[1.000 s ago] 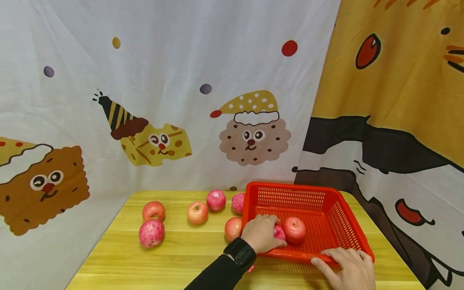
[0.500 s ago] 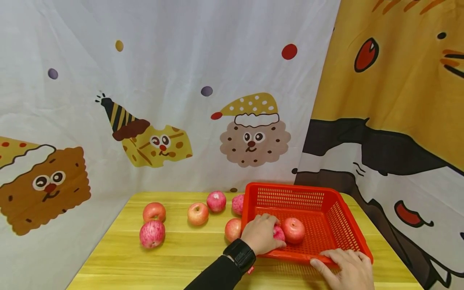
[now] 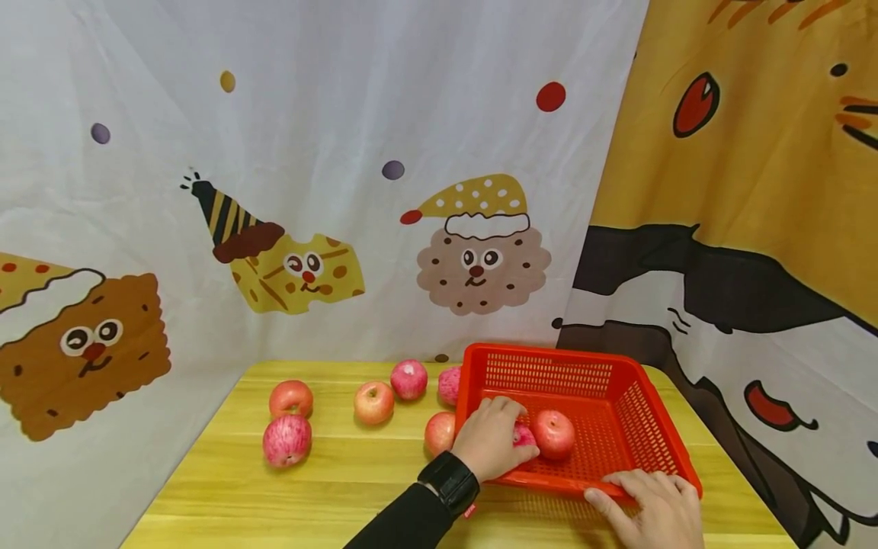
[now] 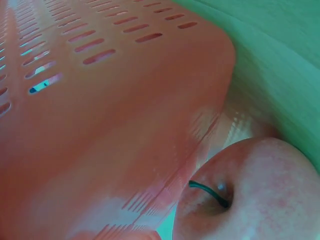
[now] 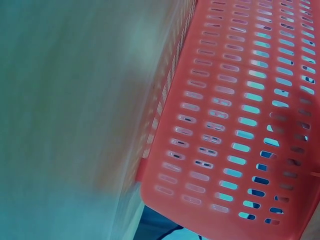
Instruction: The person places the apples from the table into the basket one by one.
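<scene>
In the head view, my left hand (image 3: 488, 438), with a black band on its wrist, reaches over the near left side of a red plastic basket (image 3: 610, 374). Its thumb and fingers curl round a pink apple (image 3: 524, 435), which is mostly covered by the hand. A redder apple (image 3: 554, 434) lies right beside it inside the basket. My right hand (image 3: 652, 507) holds the basket's near rim toward the right corner, thumb outside and fingers over the edge. The left wrist view shows the slotted basket wall (image 4: 125, 100) and an apple with its stem (image 4: 260, 195) outside it.
Left of the basket, on the wooden table (image 3: 343, 488), sit several apples: one against the basket's side (image 3: 440, 433), a pink apple (image 3: 449, 385) partly hidden behind it, and a touching pair with a striped front apple (image 3: 286, 441). A printed curtain (image 3: 329, 152) hangs behind.
The basket has shifted slightly left, with both hands and the apples inside it. The apples on the table stay where they were.
</scene>
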Available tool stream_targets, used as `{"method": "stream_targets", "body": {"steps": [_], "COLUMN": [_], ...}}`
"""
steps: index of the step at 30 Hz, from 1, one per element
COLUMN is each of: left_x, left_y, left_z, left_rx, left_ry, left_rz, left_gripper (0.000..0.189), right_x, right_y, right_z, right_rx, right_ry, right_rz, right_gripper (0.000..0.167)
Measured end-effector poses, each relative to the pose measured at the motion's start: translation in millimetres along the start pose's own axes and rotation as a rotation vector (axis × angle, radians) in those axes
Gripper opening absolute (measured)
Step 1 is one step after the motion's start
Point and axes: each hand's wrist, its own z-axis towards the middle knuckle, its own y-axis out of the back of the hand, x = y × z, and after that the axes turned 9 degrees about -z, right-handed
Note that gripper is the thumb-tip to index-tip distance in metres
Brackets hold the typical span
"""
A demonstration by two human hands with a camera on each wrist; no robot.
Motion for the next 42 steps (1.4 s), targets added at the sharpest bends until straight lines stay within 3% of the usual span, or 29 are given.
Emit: {"method": "stream_targets", "body": {"steps": [5, 9, 13, 16, 20, 23, 29, 35, 42], "left_x": [3.8, 7.8, 16.2, 24.6, 35.3, 41.2, 52.5, 65.8, 80.9], "left_y": [-2.3, -1.6, 0.4, 1.5, 2.5, 3.5, 1.6, 4.1, 7.3], "left_z": [-1.8, -7.1, -14.7, -21.2, -28.4, -32.3, -44.3, -48.6, -58.6], "left_rx": [-0.086, -0.186, -0.278, -0.313, -0.316, -0.320, -0.377, -0.327, -0.272], "left_ry": [-0.051, -0.055, -0.026, 0.037, 0.113, 0.126, 0.165, 0.131, 0.029], "left_rz": [-0.006, -0.043, -0.090, -0.157, -0.291, -0.382, -0.470, -0.423, -0.296], "left_gripper": [0.049, 0.047, 0.055, 0.060, 0.062, 0.066, 0.066, 0.062, 0.045], "right_x": [0, -1, 0, 0, -2, -3, -1, -3, -3], "right_y": [1, 1, -1, -3, -5, -5, -6, -6, -6], "right_z": [-0.4, 0.1, -0.7, -0.6, 1.3, 2.6, 1.7, 2.6, 1.9], "right_rx": [0.047, 0.089, 0.037, -0.029, -0.101, -0.133, -0.098, -0.157, -0.119], "right_ry": [-0.007, -0.014, 0.001, 0.021, 0.053, 0.072, 0.063, 0.070, 0.055], "right_rz": [-0.006, -0.006, -0.001, 0.005, 0.014, 0.022, 0.023, 0.043, 0.037], "right_gripper": [0.049, 0.053, 0.049, 0.043, 0.041, 0.041, 0.041, 0.039, 0.039]}}
